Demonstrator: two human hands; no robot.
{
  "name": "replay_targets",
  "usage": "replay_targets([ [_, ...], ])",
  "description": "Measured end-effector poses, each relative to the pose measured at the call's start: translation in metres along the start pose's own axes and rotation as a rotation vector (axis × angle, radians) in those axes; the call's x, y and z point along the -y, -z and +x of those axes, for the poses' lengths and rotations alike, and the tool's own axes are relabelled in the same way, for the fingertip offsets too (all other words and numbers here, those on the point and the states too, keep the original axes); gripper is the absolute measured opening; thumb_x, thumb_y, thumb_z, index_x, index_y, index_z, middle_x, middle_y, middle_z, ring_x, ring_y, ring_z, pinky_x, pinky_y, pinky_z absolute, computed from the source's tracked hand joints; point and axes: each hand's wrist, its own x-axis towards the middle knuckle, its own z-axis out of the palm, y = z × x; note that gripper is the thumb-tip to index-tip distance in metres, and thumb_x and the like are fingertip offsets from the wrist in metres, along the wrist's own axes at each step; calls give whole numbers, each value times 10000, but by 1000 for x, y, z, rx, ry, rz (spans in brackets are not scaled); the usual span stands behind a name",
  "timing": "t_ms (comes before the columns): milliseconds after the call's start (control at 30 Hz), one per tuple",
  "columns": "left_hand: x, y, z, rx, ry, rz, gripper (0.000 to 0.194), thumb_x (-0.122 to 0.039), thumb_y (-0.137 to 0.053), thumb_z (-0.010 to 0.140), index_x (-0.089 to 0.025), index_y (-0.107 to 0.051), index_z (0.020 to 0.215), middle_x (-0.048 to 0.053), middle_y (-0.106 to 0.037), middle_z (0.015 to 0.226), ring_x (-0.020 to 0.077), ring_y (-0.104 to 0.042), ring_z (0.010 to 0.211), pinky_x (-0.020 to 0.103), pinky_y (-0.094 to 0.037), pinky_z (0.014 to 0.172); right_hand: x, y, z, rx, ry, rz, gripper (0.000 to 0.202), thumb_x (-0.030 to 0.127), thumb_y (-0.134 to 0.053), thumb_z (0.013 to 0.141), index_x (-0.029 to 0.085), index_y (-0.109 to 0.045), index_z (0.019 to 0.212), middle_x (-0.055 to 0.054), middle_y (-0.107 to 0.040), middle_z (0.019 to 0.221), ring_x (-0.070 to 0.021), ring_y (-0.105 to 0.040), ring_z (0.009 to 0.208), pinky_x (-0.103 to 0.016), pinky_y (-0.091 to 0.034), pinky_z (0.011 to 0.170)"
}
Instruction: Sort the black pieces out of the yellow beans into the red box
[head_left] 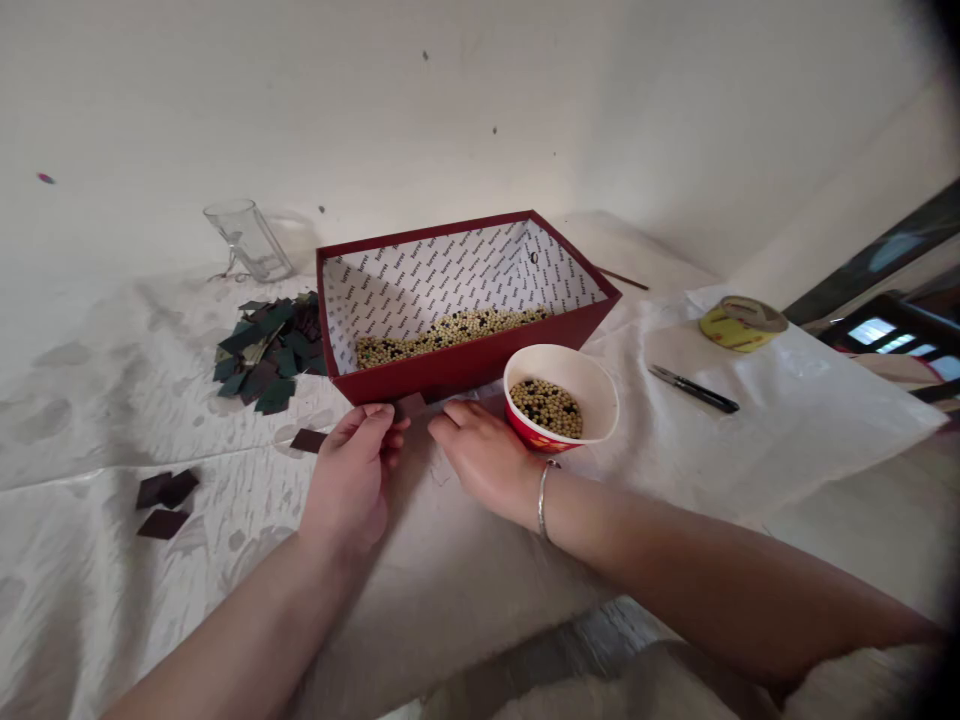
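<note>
My left hand (356, 465) pinches a small brown rectangular piece of card (409, 405) by its left edge. Close to its right, my right hand (484, 450) has its fingers curled and pressed together, and whatever may be between them is hidden. Another dark card piece (307, 440) lies beside my left hand. Just beyond both hands stands a dark red box (435, 372) with a printed white lining and a layer of pale and black beads (457, 333) inside. A red and white paper tub (604, 400), also holding such beads, is right beside my right hand.
A heap of dark green and brown pieces (270, 345) lies left of the box, with a few brown pieces (165, 525) nearer. A clear glass (259, 245) stands behind the heap. Right are a black pen-like knife (694, 388) and a tape roll (739, 325) on the white sheet.
</note>
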Motion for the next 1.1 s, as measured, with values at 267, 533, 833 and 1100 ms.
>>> replay_targets([
  [267,1,1,0,6,13,9,123,-277,-748,698,-191,-660,710,6,-645,693,102,-496,614,184,-370,514,-5,4,-7,-44,41,28,148,157,-545,903,165,-666,989,-84,-600,1026,-232,-511,1008,-370,-429,943],
  [533,2,3,-2,-5,4,37,118,-285,-740,721,-192,-671,740,-4,-650,711,102,-505,631,195,-371,528,-6,15,-19,-74,7,203,485,182,-634,862,157,-519,1333,-100,-536,1303,-219,-488,1213,-371,-388,1095],
  [833,4,2,-3,11,-15,116,150,-310,-729,745,-179,-654,743,1,-661,735,98,-515,639,199,-377,548,5,30,-35,-10,-50,-27,121,223,-634,872,185,-573,970,-49,-586,960,-238,-579,922,-391,-500,798],
  [1100,5,-1,-6,17,-2,109,164,-308,-749,728,-180,-646,723,-5,-657,724,95,-511,637,199,-375,570,0,23,-30,143,-83,-78,174,97,-437,948,177,-588,978,-63,-633,954,-202,-613,881,-322,-438,711],
])
